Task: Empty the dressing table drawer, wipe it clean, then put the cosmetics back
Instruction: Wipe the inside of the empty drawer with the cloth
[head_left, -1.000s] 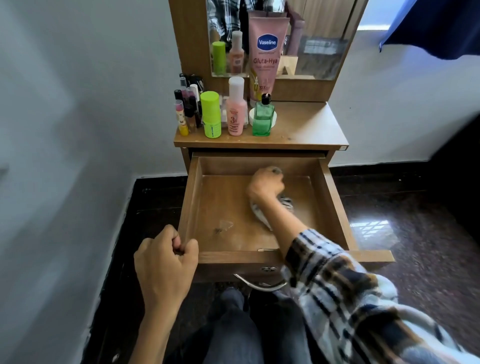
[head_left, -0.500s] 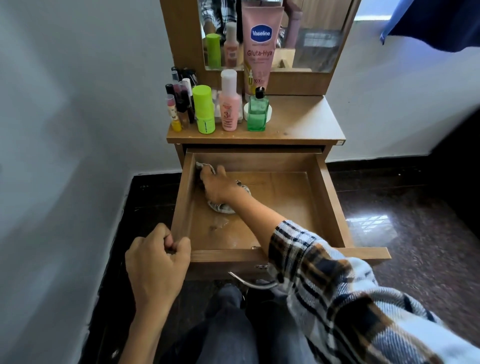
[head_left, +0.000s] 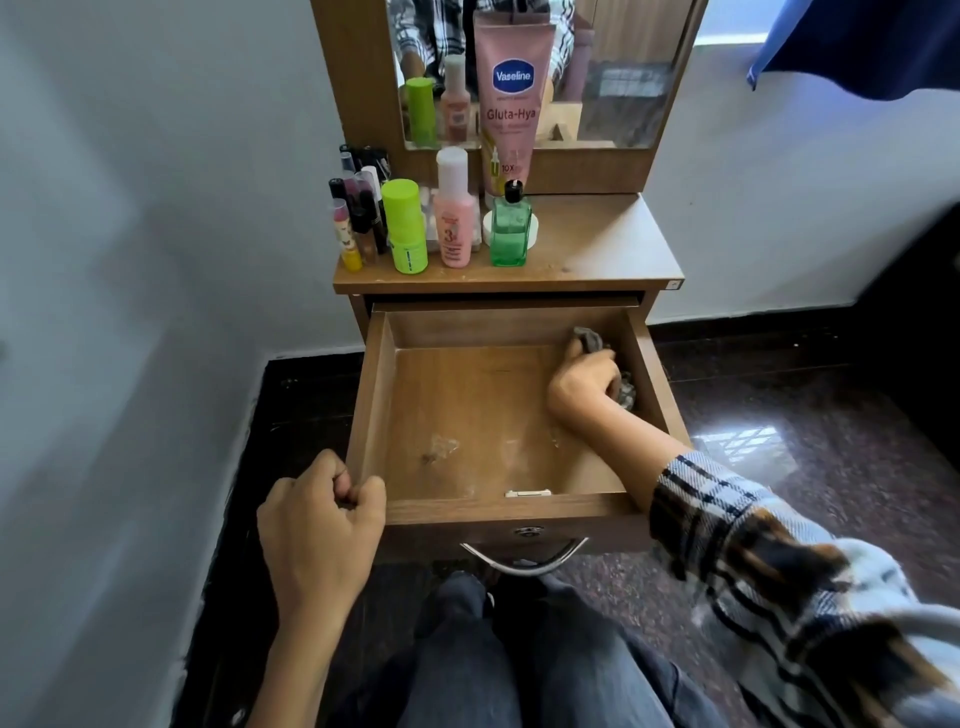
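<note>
Standing pulled out from the wooden dressing table (head_left: 597, 244), the open wooden drawer (head_left: 374, 395) holds only a crumpled grey cloth (head_left: 589, 340) in its far right corner. The right hand (head_left: 582, 387) grips that cloth, fingers curled over it. The left hand (head_left: 317, 519) is curled at the drawer's near left corner; whether it grips the rim I cannot tell. Beyond the drawer, on the table, stand a pink tube (head_left: 511, 93) reading "Vaseline Gluta-Hya", a lime-green stick (head_left: 405, 226), a pink bottle (head_left: 454, 213) and a green glass bottle (head_left: 510, 228).

Matt wooden drawer (head_left: 644, 358), its floor smudged; crumpled grey cloth (head_left: 589, 340); curved metal handle (head_left: 524, 560) (shiny); glossy stone floor (head_left: 779, 441).
</note>
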